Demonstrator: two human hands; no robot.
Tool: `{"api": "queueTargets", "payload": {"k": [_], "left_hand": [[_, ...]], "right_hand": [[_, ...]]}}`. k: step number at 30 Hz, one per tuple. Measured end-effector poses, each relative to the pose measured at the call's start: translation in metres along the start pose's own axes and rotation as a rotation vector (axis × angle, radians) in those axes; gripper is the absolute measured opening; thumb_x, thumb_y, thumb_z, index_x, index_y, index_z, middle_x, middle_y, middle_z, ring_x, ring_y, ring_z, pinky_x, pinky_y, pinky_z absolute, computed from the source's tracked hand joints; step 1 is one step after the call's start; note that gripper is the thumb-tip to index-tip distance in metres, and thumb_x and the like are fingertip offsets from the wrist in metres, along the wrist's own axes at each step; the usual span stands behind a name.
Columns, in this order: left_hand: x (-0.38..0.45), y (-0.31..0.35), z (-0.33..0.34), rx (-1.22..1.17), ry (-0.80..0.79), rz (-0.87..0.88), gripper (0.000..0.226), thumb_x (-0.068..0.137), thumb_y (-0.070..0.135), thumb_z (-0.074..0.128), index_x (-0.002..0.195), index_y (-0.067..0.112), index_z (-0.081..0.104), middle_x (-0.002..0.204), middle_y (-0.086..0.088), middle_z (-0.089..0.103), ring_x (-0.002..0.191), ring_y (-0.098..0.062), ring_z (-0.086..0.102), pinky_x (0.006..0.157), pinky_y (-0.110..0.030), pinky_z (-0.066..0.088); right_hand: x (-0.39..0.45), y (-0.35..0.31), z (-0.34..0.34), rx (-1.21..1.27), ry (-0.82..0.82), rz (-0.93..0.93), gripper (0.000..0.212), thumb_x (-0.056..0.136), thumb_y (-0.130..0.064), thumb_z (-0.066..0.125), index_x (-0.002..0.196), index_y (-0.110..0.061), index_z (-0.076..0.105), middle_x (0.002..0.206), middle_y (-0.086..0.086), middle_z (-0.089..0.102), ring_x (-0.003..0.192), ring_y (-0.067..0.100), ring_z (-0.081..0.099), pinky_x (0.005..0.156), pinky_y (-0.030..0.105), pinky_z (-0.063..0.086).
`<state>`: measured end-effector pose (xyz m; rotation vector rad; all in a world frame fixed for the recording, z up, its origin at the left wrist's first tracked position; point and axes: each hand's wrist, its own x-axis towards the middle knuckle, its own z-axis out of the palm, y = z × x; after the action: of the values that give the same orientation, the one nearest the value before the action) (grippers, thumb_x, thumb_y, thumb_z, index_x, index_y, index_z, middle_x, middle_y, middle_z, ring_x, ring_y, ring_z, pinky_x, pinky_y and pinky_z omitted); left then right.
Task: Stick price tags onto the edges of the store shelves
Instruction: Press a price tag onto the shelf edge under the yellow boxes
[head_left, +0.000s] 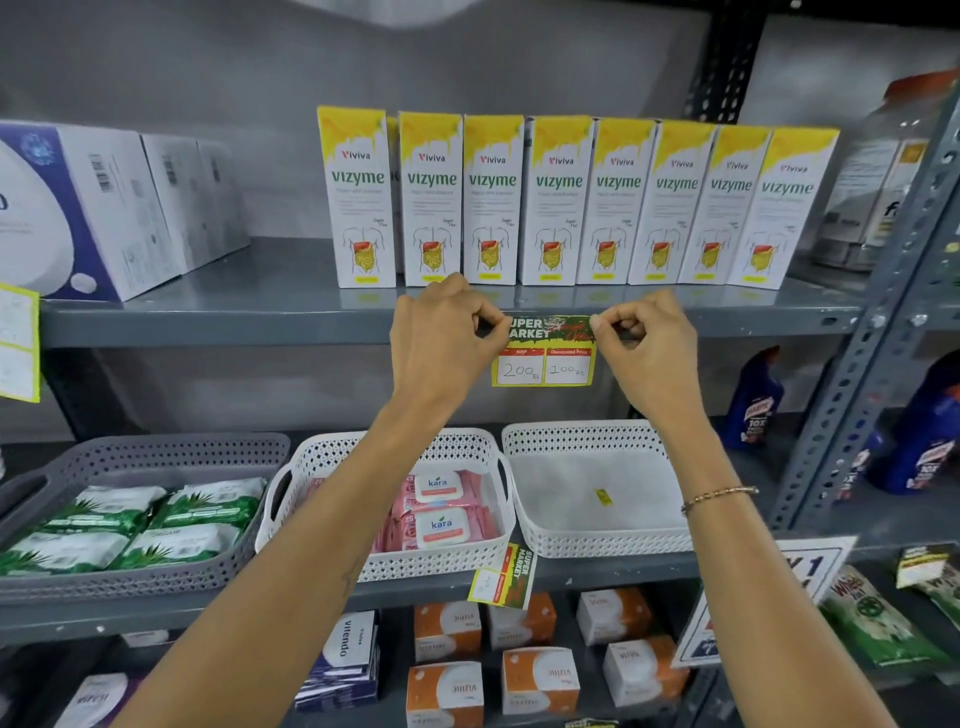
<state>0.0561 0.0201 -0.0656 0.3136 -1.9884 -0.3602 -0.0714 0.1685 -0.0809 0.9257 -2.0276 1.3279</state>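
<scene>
A green and yellow price tag (544, 358) reading 200 and 100 lies against the front edge of the grey upper shelf (218, 328), below a row of Vizyme boxes (558, 200). My left hand (441, 343) pinches the tag's top left corner between thumb and forefinger. At the top right corner my right hand (647, 345) pinches it the same way. The tag's lower half hangs below the shelf edge. A second tag (505, 576) hangs tilted on the middle shelf's edge, and a third (18, 343) shows at the far left.
On the middle shelf stand a grey basket of green wipe packs (130, 525), a white basket with pink Kara packs (441, 506) and a white basket (597, 488) holding only a small yellow sticker. Blue bottles (756, 400) stand at the right by a perforated upright (878, 374).
</scene>
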Motion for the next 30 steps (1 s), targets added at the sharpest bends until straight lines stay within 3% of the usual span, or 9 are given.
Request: {"api": "queueTargets", "payload": {"k": [2,7,9,15,20,23,25,27,30], "left_hand": [[0.000,0.000,0.003,0.015,-0.008,0.001,0.009,0.074,0.019,0.071,0.065,0.018,0.071,0.070,0.000,0.062,0.065,-0.018,0.055,0.066,-0.049,0.052],[-0.004,0.001,0.002,-0.007,-0.034,-0.015,0.010,0.072,0.021,0.071,0.063,0.019,0.069,0.067,0.006,0.056,0.063,-0.013,0.049,0.076,-0.047,0.048],[-0.005,0.000,0.001,-0.015,-0.051,-0.015,0.010,0.074,0.023,0.071,0.064,0.020,0.070,0.068,0.008,0.054,0.063,-0.011,0.048,0.079,-0.045,0.045],[0.000,0.000,0.003,-0.003,-0.007,-0.019,0.010,0.075,0.023,0.071,0.066,0.018,0.070,0.070,0.006,0.058,0.064,-0.012,0.051,0.067,-0.050,0.051],[-0.001,-0.001,0.009,0.080,0.016,-0.011,0.010,0.074,0.023,0.069,0.068,0.017,0.064,0.081,0.003,0.062,0.079,-0.017,0.056,0.075,-0.041,0.046],[-0.003,-0.003,0.017,0.005,0.021,0.045,0.012,0.079,0.021,0.066,0.086,0.017,0.057,0.099,0.002,0.059,0.097,-0.015,0.051,0.090,-0.030,0.025],[-0.006,-0.005,0.025,-0.081,-0.027,0.063,0.021,0.084,0.030,0.065,0.097,0.018,0.055,0.101,0.005,0.059,0.097,-0.012,0.054,0.095,-0.024,0.016],[-0.009,-0.004,0.033,-0.067,-0.019,0.063,0.034,0.084,0.046,0.064,0.101,0.018,0.055,0.099,0.005,0.059,0.092,-0.010,0.055,0.092,-0.020,0.015],[-0.006,0.002,0.039,-0.084,0.056,0.020,0.038,0.080,0.048,0.068,0.100,0.017,0.057,0.097,0.002,0.061,0.091,-0.012,0.056,0.087,-0.021,0.016]], "right_hand": [[-0.001,-0.001,0.001,0.000,0.009,-0.009,0.008,0.085,-0.021,0.065,0.084,-0.013,0.067,0.093,0.001,0.049,0.079,0.012,0.053,0.075,0.016,0.045],[-0.001,0.002,-0.006,0.077,-0.057,0.015,0.010,0.087,-0.020,0.062,0.086,-0.011,0.066,0.093,0.001,0.048,0.073,0.003,0.051,0.068,0.000,0.042],[0.000,0.002,-0.009,0.120,-0.081,0.033,0.010,0.088,-0.020,0.062,0.086,-0.012,0.067,0.093,0.002,0.049,0.074,0.002,0.051,0.068,-0.001,0.041],[0.002,0.001,-0.005,0.123,-0.031,0.041,0.007,0.086,-0.021,0.064,0.082,-0.015,0.066,0.093,0.002,0.051,0.070,0.001,0.051,0.066,-0.001,0.041],[0.000,0.001,0.003,0.086,0.063,0.028,0.007,0.084,-0.019,0.066,0.084,-0.013,0.062,0.090,0.002,0.052,0.068,0.001,0.048,0.067,0.000,0.039],[-0.005,-0.004,0.007,0.111,0.121,0.009,0.028,0.083,-0.021,0.067,0.103,-0.007,0.052,0.092,0.003,0.048,0.078,0.011,0.046,0.075,0.016,0.043],[-0.008,-0.008,0.014,0.063,0.107,0.012,0.050,0.080,-0.036,0.069,0.114,-0.007,0.046,0.102,0.003,0.043,0.092,0.016,0.043,0.081,0.026,0.038],[-0.010,-0.013,0.023,-0.007,0.102,0.041,0.069,0.073,-0.051,0.071,0.119,-0.008,0.043,0.110,0.008,0.044,0.102,0.021,0.042,0.083,0.027,0.032],[-0.009,-0.017,0.029,-0.039,0.129,0.073,0.078,0.067,-0.058,0.072,0.118,-0.006,0.043,0.113,0.014,0.045,0.106,0.028,0.044,0.080,0.032,0.035]]}}
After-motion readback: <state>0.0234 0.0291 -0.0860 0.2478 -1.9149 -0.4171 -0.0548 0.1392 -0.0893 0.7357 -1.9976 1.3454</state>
